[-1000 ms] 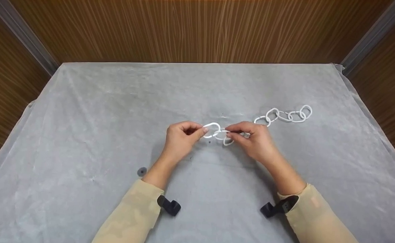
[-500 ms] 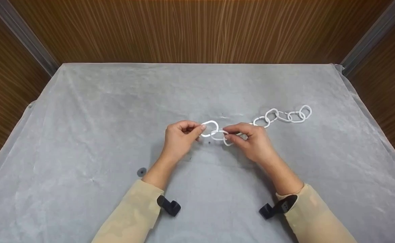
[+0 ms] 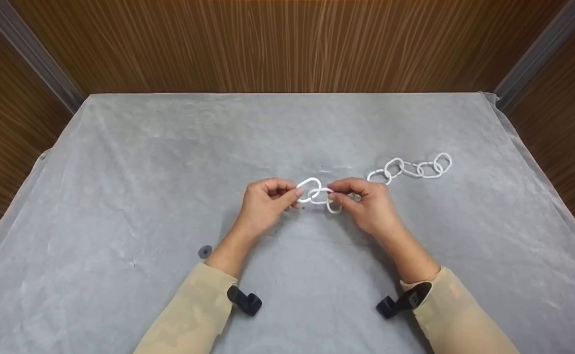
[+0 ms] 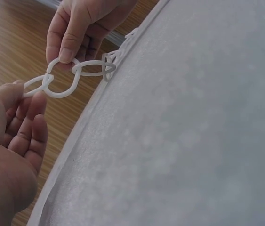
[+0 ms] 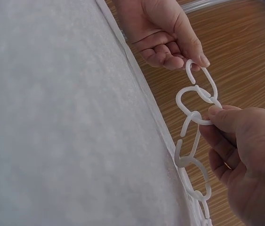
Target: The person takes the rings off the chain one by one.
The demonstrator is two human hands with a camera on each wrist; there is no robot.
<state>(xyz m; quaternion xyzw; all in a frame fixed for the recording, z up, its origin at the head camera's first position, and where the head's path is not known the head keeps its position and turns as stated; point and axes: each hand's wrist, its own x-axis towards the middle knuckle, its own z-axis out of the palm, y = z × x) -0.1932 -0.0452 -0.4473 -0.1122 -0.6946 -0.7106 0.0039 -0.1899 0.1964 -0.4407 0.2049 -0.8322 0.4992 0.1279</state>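
Observation:
A white plastic chain of oval links runs between both hands and on to the table at the right. My left hand [image 3: 267, 206] pinches the end link [image 3: 312, 181] between thumb and fingers. With thumb and forefinger my right hand [image 3: 368, 204] pinches the neighbouring link [image 3: 319, 201], which is hooked through the end one. Small gaps show in the links in the right wrist view, one in the end link [image 5: 212, 84]. From the right hand a further link [image 3: 335, 211] hangs down. Part of the chain is hidden behind that hand.
The chain's far part [image 3: 410, 169] lies on the grey cloth [image 3: 144, 147] covering the table, at the back right. A dark round spot [image 3: 205, 251] is beside the left wrist. Wood-grain panels [image 3: 287, 44] stand behind and at both sides.
Both hands keep their pinch on the links. The left hand has shifted slightly left and then back right, and the held links have turned a little. The far chain has hardly moved.

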